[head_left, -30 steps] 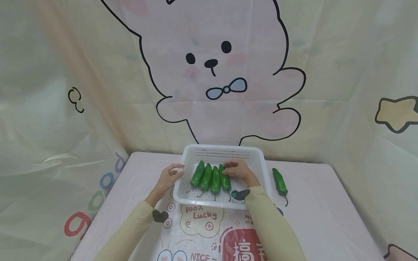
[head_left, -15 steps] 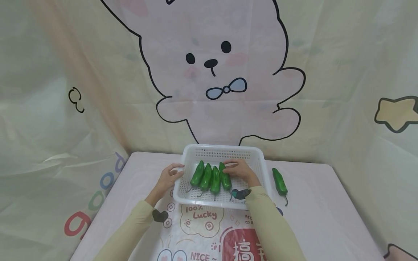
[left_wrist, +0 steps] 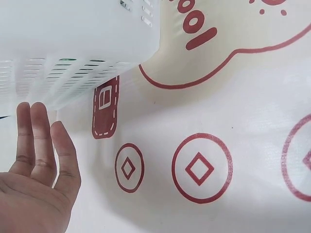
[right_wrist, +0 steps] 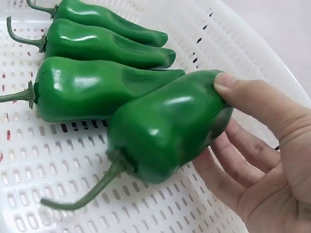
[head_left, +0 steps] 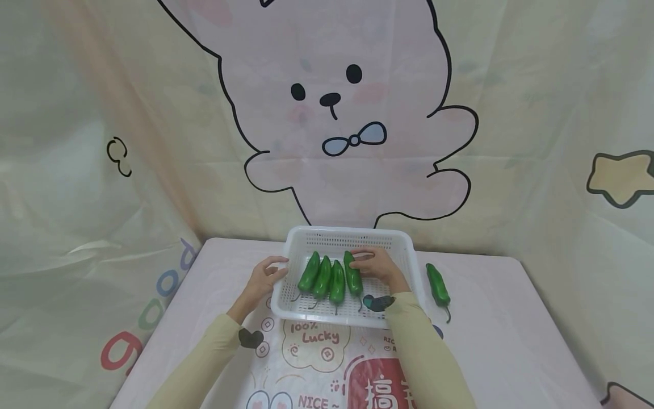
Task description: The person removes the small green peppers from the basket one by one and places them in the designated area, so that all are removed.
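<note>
A white perforated basket point(head_left: 375, 324) holds several green peppers lying side by side, stems toward the person. My right hand point(head_left: 377, 268) pinches the rightmost pepper point(head_left: 353, 278) near its tip. In the right wrist view, the thumb and fingers of the right hand point(right_wrist: 272, 150) hold that pepper point(right_wrist: 167, 121), slanted beside the other peppers point(right_wrist: 87, 87). The left hand point(head_left: 263, 282) is at the basket's left side. Its fingers extend upward by the wall in the left wrist view, where the hand point(left_wrist: 43, 170) holds nothing; contact with the basket point(left_wrist: 82, 34) is unclear.
One more green pepper point(head_left: 437, 285) lies on the table point(head_left: 501, 318) to the right of the basket. Printed cloth point(head_left: 317, 363) covers the table front. A curtain point(head_left: 286, 45) with a cartoon figure hangs behind.
The rightmost pepper in the basket has shifted slightly away from the person and to the right, along with my right hand. The left hand has stayed where it was.
</note>
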